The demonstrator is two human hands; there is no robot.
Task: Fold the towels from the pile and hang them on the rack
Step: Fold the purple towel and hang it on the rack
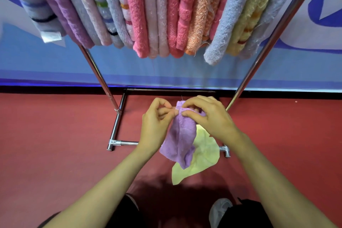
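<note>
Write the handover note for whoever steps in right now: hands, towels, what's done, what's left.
Left hand pinches the top edge of the purple towel; right hand grips the same edge beside it.
It hangs crumpled before the rack.
Yellow towel shows behind and below it; held or on the floor, cannot tell.
Done: many folded towels hang on the rack.
To do: fold and hang the purple, then the yellow.

No text can be read. A stamp on the foot of the rack is too small to make out.
</note>
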